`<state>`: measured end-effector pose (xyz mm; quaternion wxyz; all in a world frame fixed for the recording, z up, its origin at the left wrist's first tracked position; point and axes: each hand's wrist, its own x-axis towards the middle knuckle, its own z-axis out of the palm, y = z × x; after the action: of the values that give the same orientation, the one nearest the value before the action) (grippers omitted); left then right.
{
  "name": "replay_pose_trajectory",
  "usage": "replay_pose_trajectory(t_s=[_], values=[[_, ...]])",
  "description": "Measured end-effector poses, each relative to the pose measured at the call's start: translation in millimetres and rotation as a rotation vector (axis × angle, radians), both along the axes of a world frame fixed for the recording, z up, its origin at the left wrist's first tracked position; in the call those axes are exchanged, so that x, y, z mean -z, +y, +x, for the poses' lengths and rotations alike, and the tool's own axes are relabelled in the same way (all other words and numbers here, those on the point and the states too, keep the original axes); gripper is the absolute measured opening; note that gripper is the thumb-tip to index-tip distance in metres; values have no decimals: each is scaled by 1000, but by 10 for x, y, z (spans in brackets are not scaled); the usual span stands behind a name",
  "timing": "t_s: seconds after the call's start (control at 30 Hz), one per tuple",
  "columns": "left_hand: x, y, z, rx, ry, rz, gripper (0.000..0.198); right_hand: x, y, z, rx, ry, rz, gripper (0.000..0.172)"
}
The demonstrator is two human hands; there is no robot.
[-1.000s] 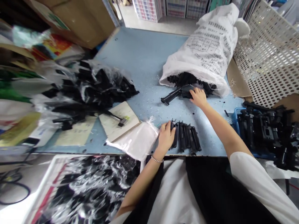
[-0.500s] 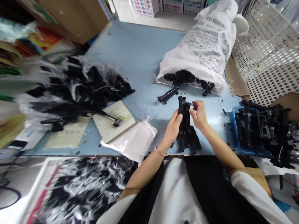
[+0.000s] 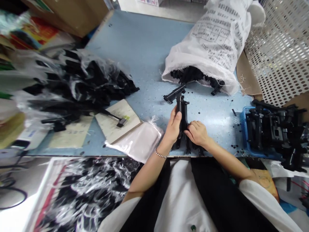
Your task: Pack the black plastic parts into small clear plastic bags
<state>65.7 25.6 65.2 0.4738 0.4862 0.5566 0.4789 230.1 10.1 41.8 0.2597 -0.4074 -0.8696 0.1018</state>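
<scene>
My left hand, with a beaded bracelet at the wrist, is wrapped round a long black plastic part that stands out away from me. Close against its right side lies another slim black length; whether the two are joined I cannot tell. My right hand is curled with thumb and fingers closed at the lower right side of the held part. More black parts lie under and between the hands, partly hidden. Just beyond the held part's far end rests a loose black part.
A white woven sack spills black parts at the back right. A blue basket of black parts stands right, before a perforated white crate. Leftward are a hammer on a board, clear bags and bagged black parts.
My right hand has come down from the far end of the black part to its lower side, its fingers now curled in. My left hand and the part have shifted slightly left.
</scene>
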Motion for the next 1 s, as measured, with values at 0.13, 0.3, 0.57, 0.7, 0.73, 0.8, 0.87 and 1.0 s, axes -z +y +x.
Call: replay_pose_trajectory(t_s=[0.13, 0.3, 0.57, 0.7, 0.73, 0.8, 0.87, 1.0], values=[[127, -19, -345, 1, 315, 57, 55, 121, 316, 107, 140, 42, -250, 54], [343, -263, -582, 64, 852, -232, 49, 226, 1505, 781, 813, 122, -98, 62], [441, -453, -313, 153, 915, 14, 44, 304, 1851, 1261, 965, 364, -307, 45], [385, -299, -227, 116, 590, 167, 40, 318, 1100, 1149, 713, 594, -273, 30], [353, -232, -169, 145, 483, 169, 40, 321, 922, 1117, 649, 603, -242, 29], [283, -54, -11, 204, 355, 177, 40, 331, 674, 1070, 570, 562, -180, 28], [223, 171, 188, 262, 386, 239, 42, 358, 599, 1052, 578, 493, -141, 27], [183, 610, 616, 540, 682, 223, 61, 476, 813, 1055, 654, 421, -243, 29]])
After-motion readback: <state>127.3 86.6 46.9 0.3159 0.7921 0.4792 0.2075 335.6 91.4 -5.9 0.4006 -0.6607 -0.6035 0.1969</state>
